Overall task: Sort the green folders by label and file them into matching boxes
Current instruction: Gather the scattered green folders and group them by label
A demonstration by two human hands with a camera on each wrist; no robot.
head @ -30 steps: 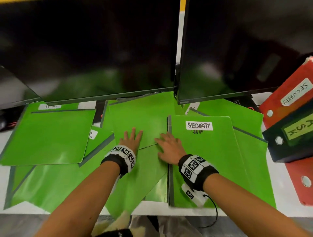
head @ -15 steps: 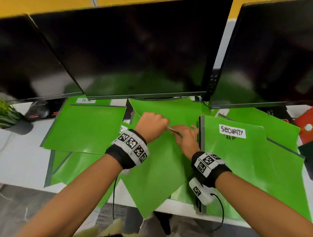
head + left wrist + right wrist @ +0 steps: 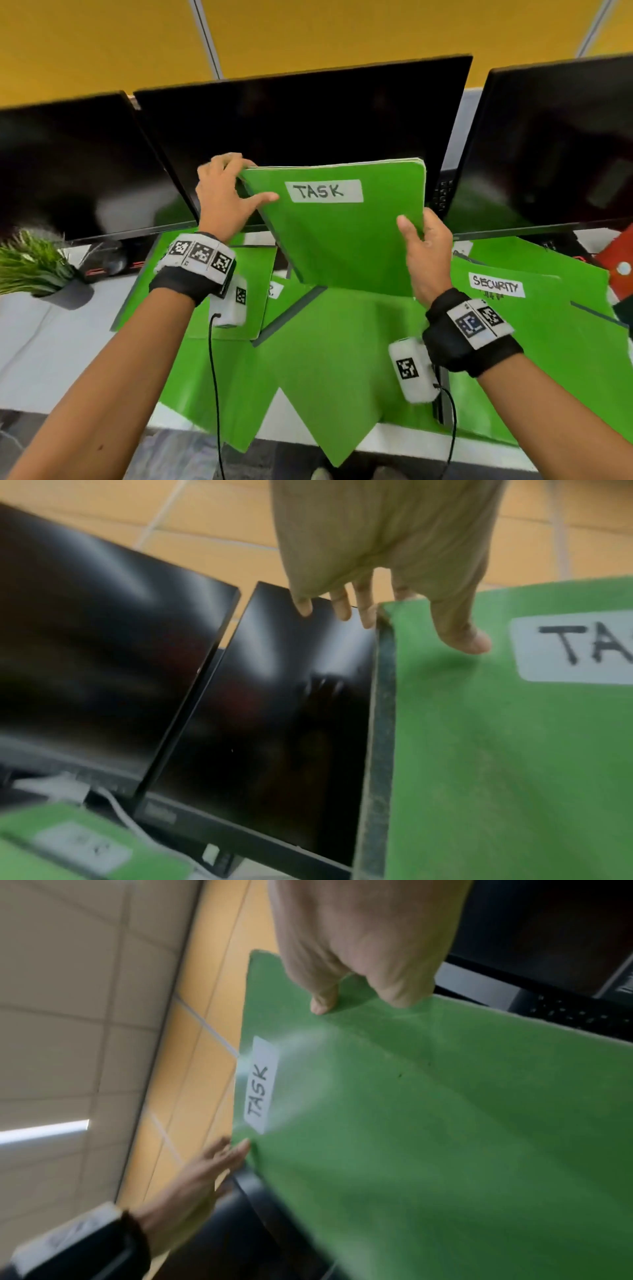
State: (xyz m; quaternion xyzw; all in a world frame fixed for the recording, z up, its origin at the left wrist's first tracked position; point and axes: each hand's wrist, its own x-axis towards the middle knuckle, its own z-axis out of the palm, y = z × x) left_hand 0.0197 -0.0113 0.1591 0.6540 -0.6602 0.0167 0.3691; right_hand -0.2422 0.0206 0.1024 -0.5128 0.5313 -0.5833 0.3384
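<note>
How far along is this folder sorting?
Early, it seems. Nothing looks filed yet: in the head view no box shows a green folder inside. In hand: the TASK folder, lifted off the pile, left hand pinching its top corner, right hand gripping its side edge. Left: the SECURITY folder and several other green folders spread on the desk.

the green folder that a second ago lies flat among the others on the surface is now lifted and stands tilted up in front of the middle monitor, its "task" label turned into sight. the left hand, flat on the pile a second ago and curled at the folder's edge half a second ago, now pinches the top left corner, thumb on the front. the right hand, earlier pressed flat beside it, now grips the right edge.
</note>
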